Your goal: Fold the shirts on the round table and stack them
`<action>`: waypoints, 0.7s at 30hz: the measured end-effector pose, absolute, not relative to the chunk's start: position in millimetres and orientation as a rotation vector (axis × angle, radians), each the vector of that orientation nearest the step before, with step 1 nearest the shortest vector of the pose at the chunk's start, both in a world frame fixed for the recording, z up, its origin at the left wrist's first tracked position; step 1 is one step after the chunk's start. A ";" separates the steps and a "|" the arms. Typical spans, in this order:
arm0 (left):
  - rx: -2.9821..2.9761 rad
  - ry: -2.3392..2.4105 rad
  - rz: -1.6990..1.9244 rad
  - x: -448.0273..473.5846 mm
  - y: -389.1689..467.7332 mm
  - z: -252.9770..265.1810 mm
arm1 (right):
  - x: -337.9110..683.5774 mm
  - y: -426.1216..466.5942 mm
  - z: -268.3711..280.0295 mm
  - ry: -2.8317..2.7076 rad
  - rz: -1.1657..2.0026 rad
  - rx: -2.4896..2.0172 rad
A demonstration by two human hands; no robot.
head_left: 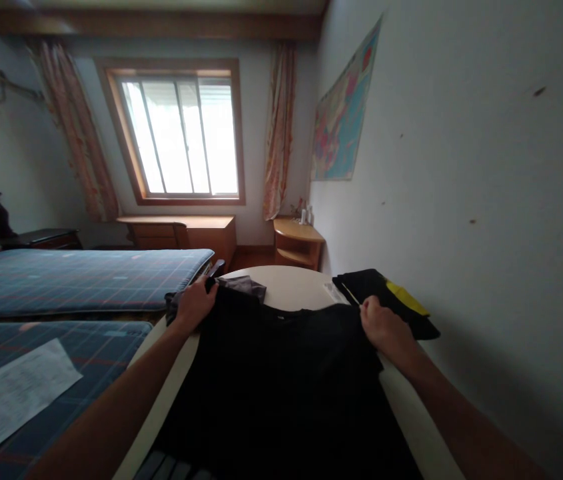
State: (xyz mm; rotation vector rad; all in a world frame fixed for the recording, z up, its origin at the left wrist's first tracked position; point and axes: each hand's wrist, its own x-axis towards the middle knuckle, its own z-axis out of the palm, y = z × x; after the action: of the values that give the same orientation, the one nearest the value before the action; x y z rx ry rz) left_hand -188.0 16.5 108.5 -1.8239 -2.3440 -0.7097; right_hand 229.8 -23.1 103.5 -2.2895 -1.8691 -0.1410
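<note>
Round white table (291, 283) standing between blue mattress (86, 280), left of left hand (200, 307), and wall (486, 167), right of right hand (384, 323). Black shirt (291, 380) spreading between hands, neckline facing away; each hand clamping one top corner. Grey cloth (250, 287) bunching just beyond left hand; black-and-yellow cloth (401, 300) lying just beyond right. Possible trouble: uneven pulling skewing shirt, loose pinch losing corner, right hand's sideways sweep nudging black-and-yellow cloth off edge.
</note>
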 end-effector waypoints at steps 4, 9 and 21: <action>-1.669 -2.236 -1.054 -186.5 32.0 115.2 | 218.9 -4.7 117.9 -1.764 -0.242 -2.157; -2.009 -1.992 -0.748 -151.3 17.6 56.5 | 182.5 -9.4 65.8 -2.056 -0.384 -1.830; -2.423 -2.048 -0.184 -103.3 -75.5 26.3 | 174.3 -56.5 28.3 -2.501 0.034 -1.740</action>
State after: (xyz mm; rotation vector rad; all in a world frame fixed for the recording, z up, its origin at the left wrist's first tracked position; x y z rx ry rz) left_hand -103.3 -75.5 26.3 -2.4226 -2.0477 -0.1837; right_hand 174.3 -56.5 28.3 -1.7396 -2.5007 0.0345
